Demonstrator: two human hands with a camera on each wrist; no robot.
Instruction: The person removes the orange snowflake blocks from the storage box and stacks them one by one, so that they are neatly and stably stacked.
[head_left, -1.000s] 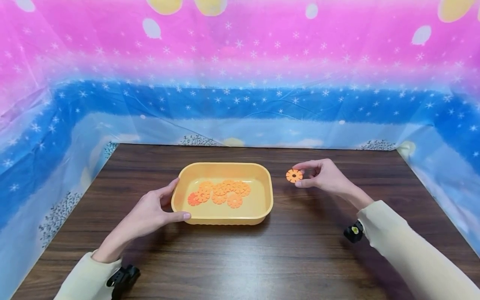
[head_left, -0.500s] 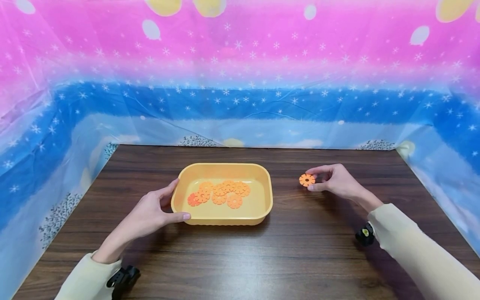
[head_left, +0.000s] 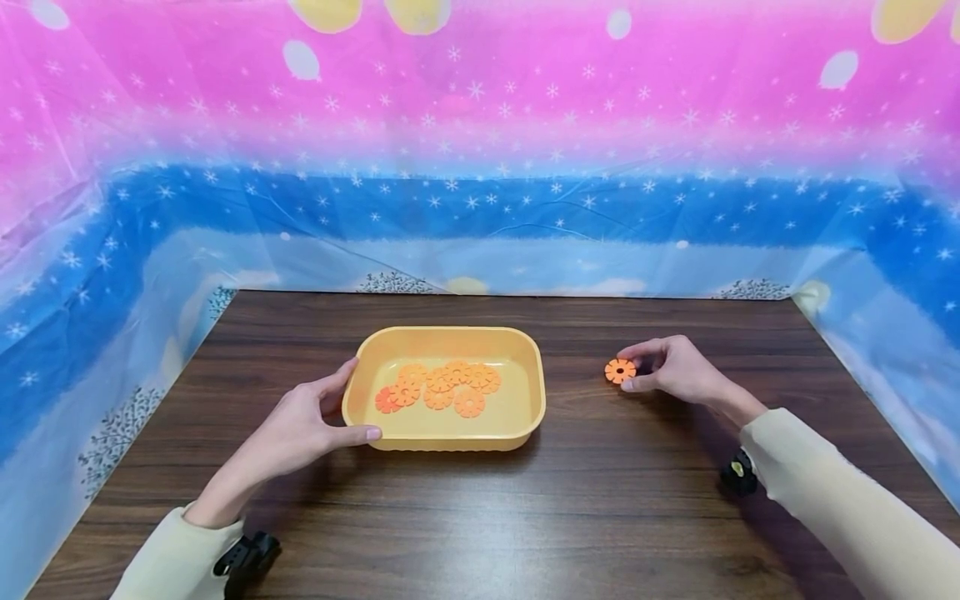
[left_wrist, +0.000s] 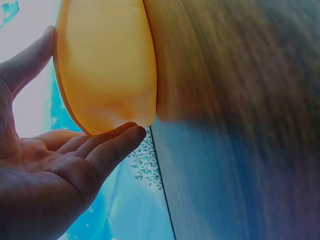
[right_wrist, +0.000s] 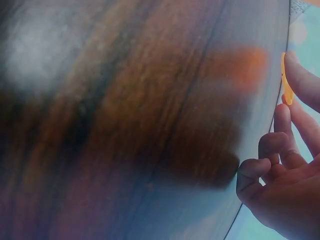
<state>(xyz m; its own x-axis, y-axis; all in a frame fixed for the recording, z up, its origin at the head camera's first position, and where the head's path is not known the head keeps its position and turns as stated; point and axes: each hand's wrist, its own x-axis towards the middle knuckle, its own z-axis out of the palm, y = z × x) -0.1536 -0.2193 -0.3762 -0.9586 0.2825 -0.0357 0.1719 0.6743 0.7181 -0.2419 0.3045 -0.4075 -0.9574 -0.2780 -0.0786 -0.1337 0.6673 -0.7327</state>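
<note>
At the left end of a yellow plastic tub [head_left: 450, 443], my left hand [head_left: 296, 421] holds on with its thumb along the near rim and its fingers at the left wall. From the left wrist view, fingertips press the tub's end wall [left_wrist: 107, 65]. Inside the tub lie several orange snowflake discs [head_left: 469, 402], some overlapping, with a redder disc [head_left: 387, 399] at the left of the group. My right hand [head_left: 678, 371] pinches one orange snowflake disc [head_left: 620, 372] between thumb and fingers, to the right of the tub. That disc appears edge-on in the right wrist view.
A dark wood-grain table [head_left: 480, 517] carries everything. Around its back and sides hangs a pink and blue cloth [head_left: 480, 208] with snowflake and balloon prints. Black wrist cameras sit at both cream sleeves [head_left: 825, 475].
My right hand has moved right and slightly toward me with the pinched snowflake disc, away from the tub. The left hand and the tub have stayed in place.
</note>
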